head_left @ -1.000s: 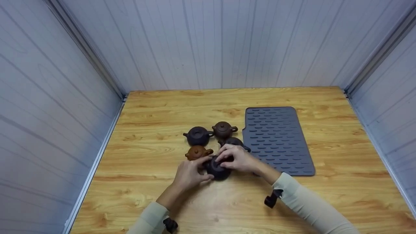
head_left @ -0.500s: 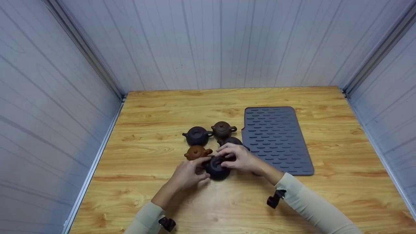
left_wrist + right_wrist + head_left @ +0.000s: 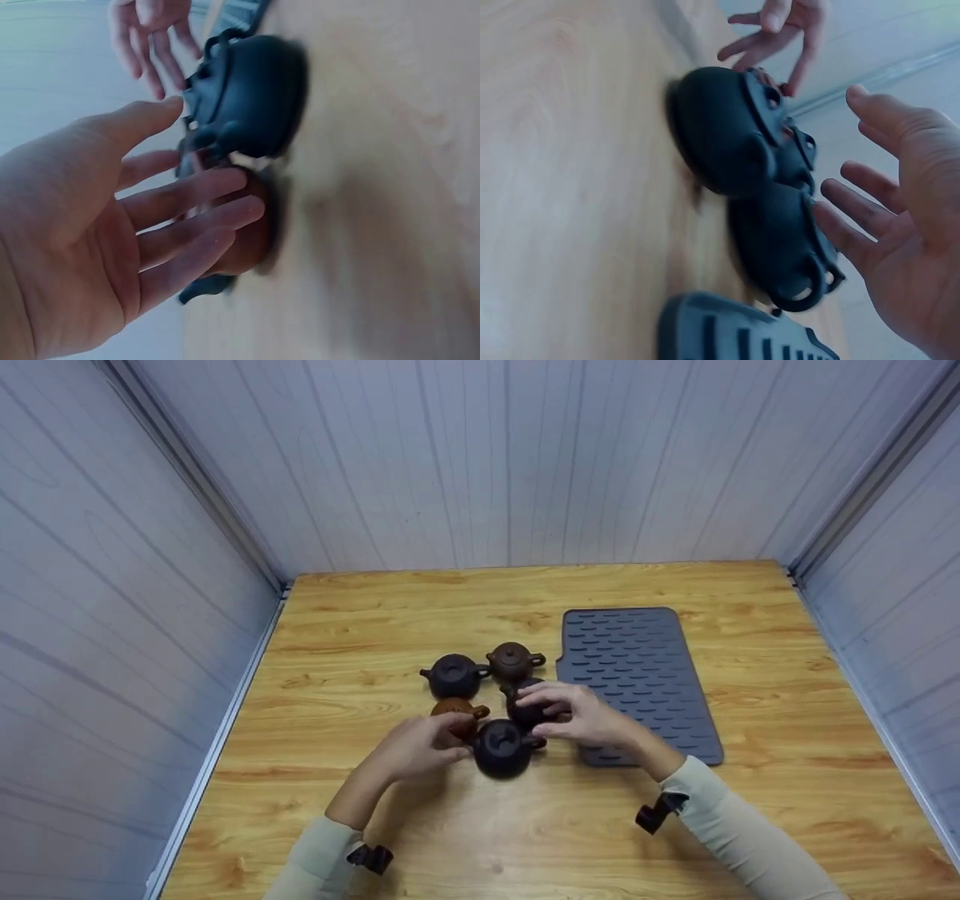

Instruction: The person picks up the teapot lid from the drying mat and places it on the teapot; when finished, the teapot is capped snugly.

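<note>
Nearest to me on the wooden table stands a black teapot (image 3: 501,751), upright with its lid on and its handle to the right. My left hand (image 3: 420,746) hovers at its left side, fingers apart and holding nothing, partly covering an orange-brown teapot (image 3: 454,707). Over a dark teapot (image 3: 523,712) at the right, my right hand (image 3: 585,718) is held with loosely bent fingers and nothing in them. Both wrist views show the palms (image 3: 82,240) free of any object. Behind stand another black teapot (image 3: 454,678) and a dark brown teapot (image 3: 511,661).
A grey ridged mat (image 3: 634,682) lies to the right of the teapots. The teapots stand close together in a cluster. White panel walls (image 3: 480,465) enclose the table (image 3: 495,832) at the back and both sides.
Both hands have let go of the front black teapot and drawn apart, the left to the left, the right to the right. The teapot stays in nearly the same place.
</note>
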### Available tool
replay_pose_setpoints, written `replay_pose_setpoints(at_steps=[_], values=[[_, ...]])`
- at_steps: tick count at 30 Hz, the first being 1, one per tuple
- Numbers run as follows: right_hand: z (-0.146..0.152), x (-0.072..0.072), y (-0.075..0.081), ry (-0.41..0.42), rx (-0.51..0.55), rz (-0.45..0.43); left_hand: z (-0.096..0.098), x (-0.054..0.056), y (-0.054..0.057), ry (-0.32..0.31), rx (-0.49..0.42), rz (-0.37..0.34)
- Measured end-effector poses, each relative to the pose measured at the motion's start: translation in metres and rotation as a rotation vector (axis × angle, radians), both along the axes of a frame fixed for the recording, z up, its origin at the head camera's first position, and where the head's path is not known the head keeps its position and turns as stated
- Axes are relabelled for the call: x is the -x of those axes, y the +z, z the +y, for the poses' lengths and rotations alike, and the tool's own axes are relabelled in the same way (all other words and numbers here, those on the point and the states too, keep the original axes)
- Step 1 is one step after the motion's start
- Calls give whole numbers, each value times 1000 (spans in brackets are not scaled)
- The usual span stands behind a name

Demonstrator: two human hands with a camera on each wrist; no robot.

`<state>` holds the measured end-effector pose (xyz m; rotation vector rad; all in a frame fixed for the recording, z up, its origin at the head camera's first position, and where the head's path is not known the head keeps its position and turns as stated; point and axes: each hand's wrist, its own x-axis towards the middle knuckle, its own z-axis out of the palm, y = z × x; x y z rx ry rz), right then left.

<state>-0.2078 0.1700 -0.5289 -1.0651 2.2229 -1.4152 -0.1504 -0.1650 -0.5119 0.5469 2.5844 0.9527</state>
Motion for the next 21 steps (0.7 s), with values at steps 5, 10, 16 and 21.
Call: replay_pose_setpoints(at_steps=[5,10,16,21], values=[[17,4,8,-25,29,29,-10,7,19,-11,22,48],[36,7,15,-86,51,69,-22,14,31,27,-48,64],[63,13,13,-136,93,103,-38,21,23,82,-200,57],[88,16,6,-198,55,130,-50,23,11,93,-238,72]])
